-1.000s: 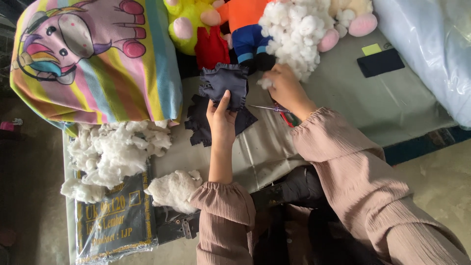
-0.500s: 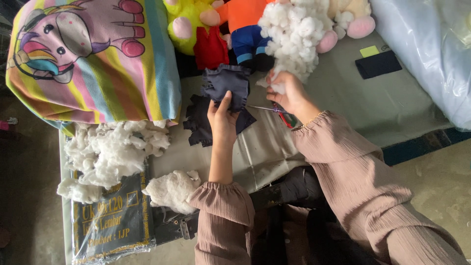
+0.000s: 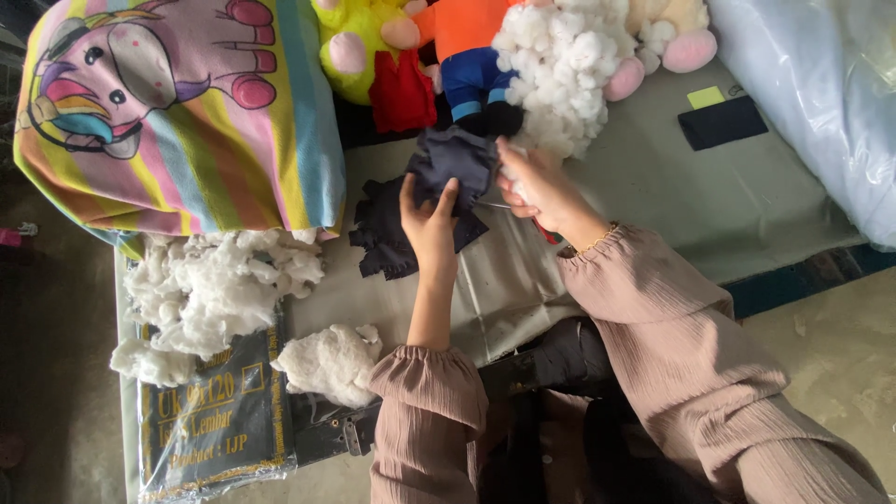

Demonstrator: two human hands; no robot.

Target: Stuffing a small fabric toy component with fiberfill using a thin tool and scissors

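My left hand [image 3: 431, 222] pinches a dark navy fabric piece [image 3: 453, 163] and holds it up over the grey cloth-covered table [image 3: 653, 187]. Under it lies a second, black fabric piece [image 3: 381, 238]. My right hand [image 3: 539, 187] is at the fabric's right edge, fingers closed on a tuft of white stuffing, with a thin metal tool and a red handle showing below the hand. A big pile of white stuffing [image 3: 560, 70] sits just behind my right hand.
A striped bag with a cartoon print [image 3: 177, 112] spills white stuffing [image 3: 215, 289] at the left. Plush toys in yellow [image 3: 350, 51], orange-blue [image 3: 471, 56] and beige [image 3: 677, 33] line the back. A black plastic packet [image 3: 210, 420], a smaller stuffing clump [image 3: 327, 359] and a clear bag [image 3: 812, 93] lie around.
My right hand has moved a little left, closer to the navy fabric. My left hand keeps its hold on the fabric in about the same place.
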